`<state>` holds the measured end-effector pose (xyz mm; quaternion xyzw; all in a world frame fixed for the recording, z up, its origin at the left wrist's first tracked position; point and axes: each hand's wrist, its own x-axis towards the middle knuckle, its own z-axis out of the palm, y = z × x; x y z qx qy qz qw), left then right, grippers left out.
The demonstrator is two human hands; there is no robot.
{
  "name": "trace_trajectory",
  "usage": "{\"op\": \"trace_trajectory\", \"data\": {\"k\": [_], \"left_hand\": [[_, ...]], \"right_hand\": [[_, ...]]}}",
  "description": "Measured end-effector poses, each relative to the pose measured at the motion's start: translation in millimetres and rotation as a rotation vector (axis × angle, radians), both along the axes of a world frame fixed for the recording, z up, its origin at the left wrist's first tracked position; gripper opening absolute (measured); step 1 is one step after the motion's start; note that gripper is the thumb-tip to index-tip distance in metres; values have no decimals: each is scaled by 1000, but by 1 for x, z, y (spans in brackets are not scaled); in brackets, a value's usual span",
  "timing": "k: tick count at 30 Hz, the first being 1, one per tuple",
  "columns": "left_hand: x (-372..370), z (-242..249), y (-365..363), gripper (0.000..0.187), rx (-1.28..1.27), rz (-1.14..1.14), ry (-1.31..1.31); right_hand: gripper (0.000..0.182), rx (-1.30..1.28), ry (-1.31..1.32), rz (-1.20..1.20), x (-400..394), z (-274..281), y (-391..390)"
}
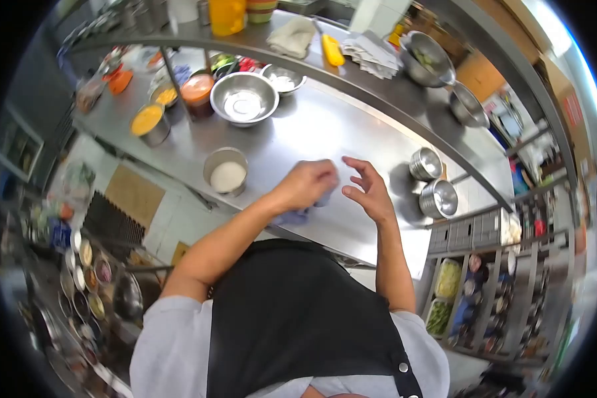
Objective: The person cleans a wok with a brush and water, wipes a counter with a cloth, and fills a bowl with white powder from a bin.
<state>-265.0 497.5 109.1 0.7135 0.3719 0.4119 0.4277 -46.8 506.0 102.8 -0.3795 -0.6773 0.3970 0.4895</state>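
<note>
My left hand (305,184) is curled closed over the front part of the steel table, slightly smeared by motion. A blue-purple cloth (295,217) lies crumpled at the table's front edge under my wrist, and a bluish part of it shows just below my fingers. To the right, my right hand (370,191) hovers with fingers bent and apart, holding nothing. Left of both hands stands a metal container (226,171) with a creamy white content.
A large steel bowl (244,99) sits behind, beside a container of orange-red sauce (198,93) and a pot with yellow content (148,124). Small stacked steel bowls (438,199) stand at the right. An overhead shelf (365,86) crosses the table's far side, holding a yellow-handled tool (332,50).
</note>
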Motion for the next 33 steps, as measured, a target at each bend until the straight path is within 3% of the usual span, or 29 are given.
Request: {"op": "trace_trajectory", "data": {"k": [1,3,4,5,7,8,9,11,12,13,14,15,16,17,19,20,21,23,24,26,29,31,33], "left_hand": [[12,9,-2,18,-12,54,-14],[23,21,0,19,240,87,43],[20,22,0,19,232,139,41],[15,24,2,18,155,288,-76],[2,8,7,17,69,479,-210],[-11,-21,10,18,69,675,-143],[-24,-51,10,21,66,866,-71],[-65,-108,-5,33,399,1483,375],[-89,-135,-16,35,360,1625,488],[-113,-158,-23,39,318,1763,599],[-131,-180,-24,39,302,1777,593],[-150,-200,-22,34,-49,1680,244],[-166,-209,-18,30,-376,1527,-102],[-178,-217,-11,30,-392,1534,-112],[-206,-221,15,22,-399,1411,-48],[-218,-234,30,16,-326,1297,-121],[-229,-237,43,16,-342,1290,-139],[-247,-234,69,18,-379,770,-120],[-252,-236,79,18,-394,764,-133],[-253,-237,98,16,-214,490,94],[-253,-232,101,29,-369,266,146],[-245,-242,103,26,-276,369,90],[-235,-248,99,23,-194,472,24]], "right_hand": [[33,-12,-14,54,7,-5,8],[36,-372,-214,498,25,-16,31],[36,-483,-458,468,29,-7,37],[36,-476,-480,515,24,-1,38],[42,-280,-137,519,9,15,34],[42,-1,-105,635,0,7,49],[42,-12,-114,669,-13,4,59],[40,-305,382,693,-46,-2,70],[39,-467,488,704,-63,-3,73],[39,-466,483,719,-76,-11,85],[39,-603,345,784,-84,-26,97],[40,-741,200,844,-93,-36,106],[35,-695,-111,782,-111,-42,113],[35,-706,-126,787,-126,-58,128],[36,220,-1083,760,-154,-98,165],[39,375,-1232,711,-170,-107,171],[39,364,-1254,715,-189,-109,177],[37,520,-1481,798,-231,-106,185],[37,505,-1493,808,-254,-106,182],[33,639,-1523,875,-289,-100,177],[34,713,-1522,951,-309,-94,190],[38,730,-1461,959,-303,-96,190],[39,591,-1364,960,-285,-94,179]]}}
